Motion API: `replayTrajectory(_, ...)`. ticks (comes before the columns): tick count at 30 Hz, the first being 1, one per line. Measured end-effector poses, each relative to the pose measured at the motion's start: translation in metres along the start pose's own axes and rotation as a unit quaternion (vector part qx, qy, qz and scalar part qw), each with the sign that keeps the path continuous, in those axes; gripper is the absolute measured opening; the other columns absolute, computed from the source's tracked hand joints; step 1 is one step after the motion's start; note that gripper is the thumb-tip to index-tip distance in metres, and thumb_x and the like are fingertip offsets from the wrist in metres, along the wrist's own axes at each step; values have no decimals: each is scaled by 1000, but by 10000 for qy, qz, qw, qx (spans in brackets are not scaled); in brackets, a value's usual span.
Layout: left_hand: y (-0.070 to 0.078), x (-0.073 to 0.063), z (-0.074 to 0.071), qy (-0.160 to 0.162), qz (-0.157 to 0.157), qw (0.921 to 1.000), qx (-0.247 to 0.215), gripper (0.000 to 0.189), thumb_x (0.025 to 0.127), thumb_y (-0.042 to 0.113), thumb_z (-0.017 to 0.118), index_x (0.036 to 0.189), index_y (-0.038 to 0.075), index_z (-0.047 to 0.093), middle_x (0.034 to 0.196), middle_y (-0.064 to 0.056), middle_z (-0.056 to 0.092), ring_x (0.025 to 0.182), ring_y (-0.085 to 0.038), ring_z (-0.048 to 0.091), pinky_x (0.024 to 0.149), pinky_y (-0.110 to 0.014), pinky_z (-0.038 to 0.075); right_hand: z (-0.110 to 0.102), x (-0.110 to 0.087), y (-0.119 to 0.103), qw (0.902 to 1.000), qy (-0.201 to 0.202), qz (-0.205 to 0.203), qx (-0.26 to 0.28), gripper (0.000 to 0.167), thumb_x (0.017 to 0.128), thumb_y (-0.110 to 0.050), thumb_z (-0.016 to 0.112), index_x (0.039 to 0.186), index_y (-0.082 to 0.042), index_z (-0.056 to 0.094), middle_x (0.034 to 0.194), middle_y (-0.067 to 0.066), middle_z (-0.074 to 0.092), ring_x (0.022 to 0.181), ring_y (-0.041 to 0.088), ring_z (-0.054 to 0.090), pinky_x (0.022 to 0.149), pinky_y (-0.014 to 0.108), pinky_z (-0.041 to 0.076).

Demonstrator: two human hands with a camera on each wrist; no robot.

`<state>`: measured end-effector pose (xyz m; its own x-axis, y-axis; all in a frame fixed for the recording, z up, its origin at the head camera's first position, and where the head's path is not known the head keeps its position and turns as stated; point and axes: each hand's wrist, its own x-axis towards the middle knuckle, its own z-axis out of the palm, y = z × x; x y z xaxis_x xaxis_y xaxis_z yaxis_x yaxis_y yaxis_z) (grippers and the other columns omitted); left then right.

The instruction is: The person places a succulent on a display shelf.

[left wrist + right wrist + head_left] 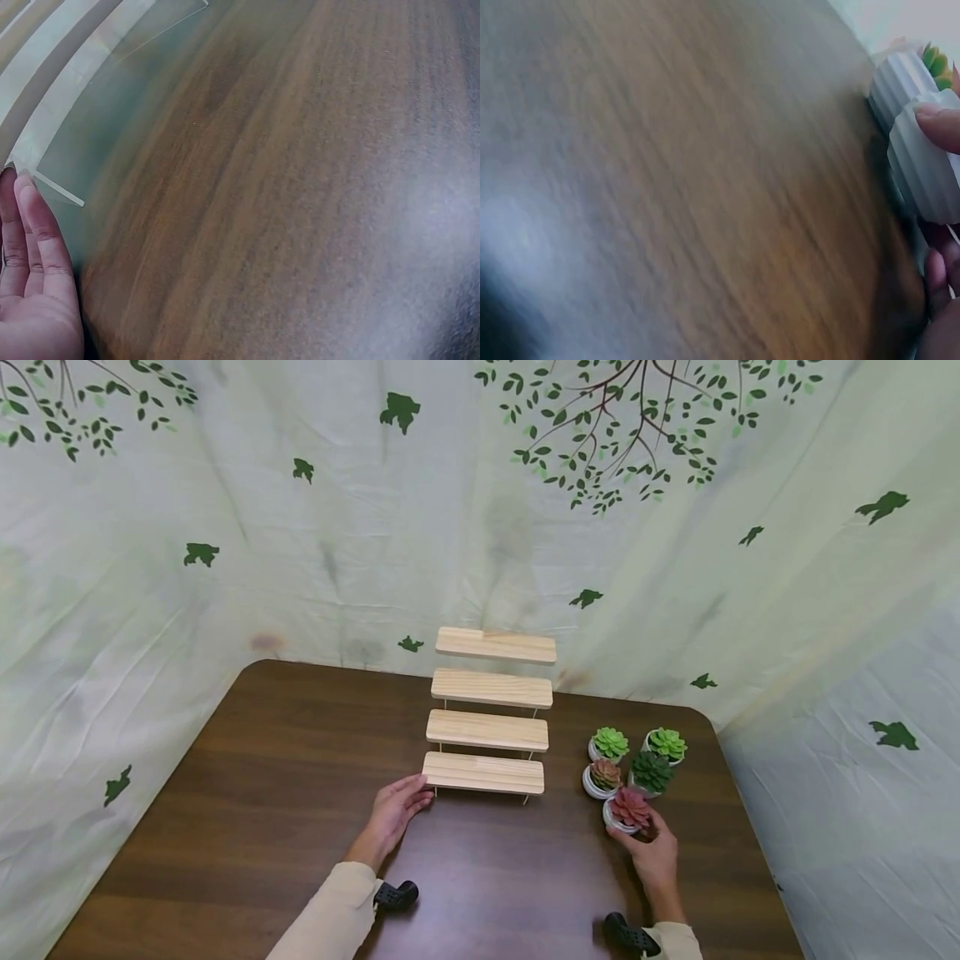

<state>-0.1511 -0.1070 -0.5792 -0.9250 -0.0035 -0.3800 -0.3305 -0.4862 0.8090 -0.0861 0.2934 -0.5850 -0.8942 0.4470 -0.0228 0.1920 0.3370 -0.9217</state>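
A light wooden four-tier display stand [487, 731] rises in steps on the dark table. My left hand [393, 814] holds the left end of its lowest board; in the left wrist view the fingers [45, 232] lie fairly straight at the board's edge and the thumb is hidden. On the right my right hand [652, 852] grips a white pot with a red succulent [630, 808]. In the right wrist view the thumb presses the ribbed white pot [922, 165], the fingers partly below it. A brownish succulent [604, 774] and a dark green one [651, 772] stand just behind.
Two bright green potted succulents [611, 743] stand at the back of the group, near the right edge of the brown table [300, 760]. A pale curtain [337, 543] with printed leaves hangs behind the table and along its sides.
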Motion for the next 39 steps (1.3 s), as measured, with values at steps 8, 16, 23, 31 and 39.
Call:
replayTrajectory(8,1,2,0,72,-76,9999,84,14,95,3,58,86,8,66,78,-1,68,72,-13,66,70,-24,57,2,-5,-18,9993,-174,180,292,66,75,-7,83,132,-1,51,128,21,56,101,-2,53,83,3,40)
replayTrajectory(16,0,1,-1,113,-30,9998,165,12,95,1,58,88,5,67,77,-2,69,71,-14,67,69,-24,57,0,-5,-51,9987,-406,105,300,68,76,-8,81,135,-1,47,135,17,51,124,25,48,107,23,38)
replayTrajectory(23,0,1,-2,148,-94,9998,40,11,94,1,58,88,5,66,77,-2,69,71,-14,67,70,-25,58,3,3,-90,9966,-575,-230,538,71,75,-4,81,137,0,46,136,16,51,122,21,48,94,5,37)
replayTrajectory(31,-1,1,-2,-68,15,10000,-14,11,95,2,58,89,5,67,79,-3,69,74,-14,67,72,-25,58,18,19,-131,9909,-947,-499,816,71,77,-4,81,138,-1,45,136,16,50,123,22,49,93,9,42)
replayTrajectory(39,1,1,-1,-29,-103,9999,-31,7,94,2,59,96,0,65,82,-3,70,77,-15,68,75,-26,58,49,37,-166,9819,-977,-1416,792,67,74,-10,84,133,-2,52,131,15,55,118,24,52,103,34,43)
